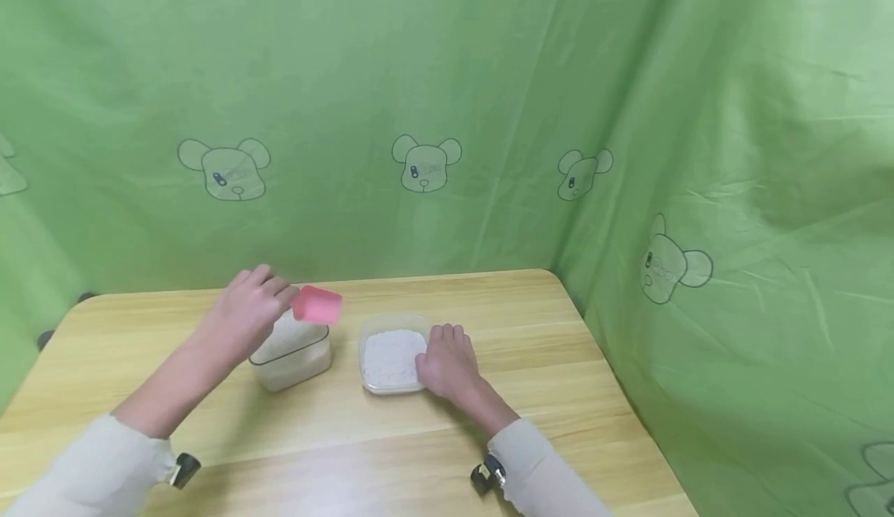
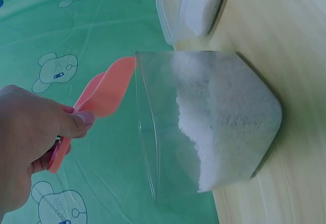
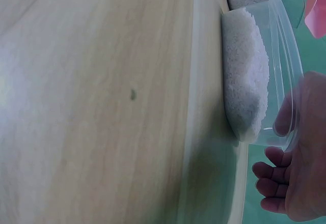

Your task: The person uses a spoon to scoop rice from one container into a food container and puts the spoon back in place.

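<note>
My left hand (image 1: 246, 311) pinches the handle of a pink scoop (image 1: 320, 305), fingers and thumb closed around it. The scoop is above the rim of a clear angular container (image 1: 296, 368); its white grains (image 2: 239, 112), which look like rice, show through the side in the left wrist view. To the right stands a second clear container (image 1: 394, 321), rounded at the corners and holding similar white grains (image 1: 393, 355). My right hand (image 1: 449, 363) grips that container's right rim, with the thumb over the inside and the other fingers curled outside, as the right wrist view shows.
Both containers stand side by side on a light wooden table (image 1: 349, 455), with a small gap between them. A green curtain (image 1: 489, 74) printed with bear heads hangs behind the table and along its right side. Small black devices are on both wrists.
</note>
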A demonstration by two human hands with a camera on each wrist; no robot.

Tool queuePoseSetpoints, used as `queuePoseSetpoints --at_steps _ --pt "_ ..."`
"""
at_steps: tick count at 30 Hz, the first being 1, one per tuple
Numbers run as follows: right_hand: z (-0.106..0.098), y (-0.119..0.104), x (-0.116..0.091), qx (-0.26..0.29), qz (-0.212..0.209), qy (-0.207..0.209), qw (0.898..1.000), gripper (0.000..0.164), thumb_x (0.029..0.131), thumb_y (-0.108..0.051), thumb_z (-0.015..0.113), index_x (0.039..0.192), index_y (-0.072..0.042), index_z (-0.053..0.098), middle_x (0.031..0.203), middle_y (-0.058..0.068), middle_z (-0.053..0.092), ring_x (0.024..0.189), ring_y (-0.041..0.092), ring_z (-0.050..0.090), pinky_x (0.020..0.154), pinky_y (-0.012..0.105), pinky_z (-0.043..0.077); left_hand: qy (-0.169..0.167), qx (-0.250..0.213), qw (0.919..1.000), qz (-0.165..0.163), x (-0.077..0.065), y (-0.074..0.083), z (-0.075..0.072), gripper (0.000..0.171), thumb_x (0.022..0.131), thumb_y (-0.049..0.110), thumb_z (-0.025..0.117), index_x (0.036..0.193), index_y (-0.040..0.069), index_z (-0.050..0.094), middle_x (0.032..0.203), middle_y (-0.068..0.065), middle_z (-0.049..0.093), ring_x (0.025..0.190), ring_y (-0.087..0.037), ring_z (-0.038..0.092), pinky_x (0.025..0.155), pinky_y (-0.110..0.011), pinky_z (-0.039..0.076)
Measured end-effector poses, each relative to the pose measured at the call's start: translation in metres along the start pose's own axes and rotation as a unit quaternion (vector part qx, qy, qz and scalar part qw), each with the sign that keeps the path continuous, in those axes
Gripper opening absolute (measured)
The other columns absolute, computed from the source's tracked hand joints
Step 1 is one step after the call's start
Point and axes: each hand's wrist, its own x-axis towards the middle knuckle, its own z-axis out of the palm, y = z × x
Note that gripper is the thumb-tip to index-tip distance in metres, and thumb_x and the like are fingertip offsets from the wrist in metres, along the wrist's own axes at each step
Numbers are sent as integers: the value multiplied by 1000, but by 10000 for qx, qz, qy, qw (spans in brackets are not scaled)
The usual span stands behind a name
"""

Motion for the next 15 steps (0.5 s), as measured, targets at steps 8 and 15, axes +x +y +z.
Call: queuePoseSetpoints --at_steps 8,15 --pt "-1 -1 -1 -60 -40 14 10000 28 93 -29 44 102 -3 50 95 9 45 91 27 38 83 37 37 -38 32 9999 -157 -7 -9 -7 39 64 -26 69 95 -2 77 89 -15 78 84 -30 61 66 -36 51" --pt "0 0 0 -102 -56 45 9999 29 94 -29 44 103 -2 50 95 9 45 91 27 38 83 37 37 -27 81 9998 -184 -15 -17 -11 38 63 -27 68 91 -3 76 86 -16 77 80 -30 59 64 -35 48"
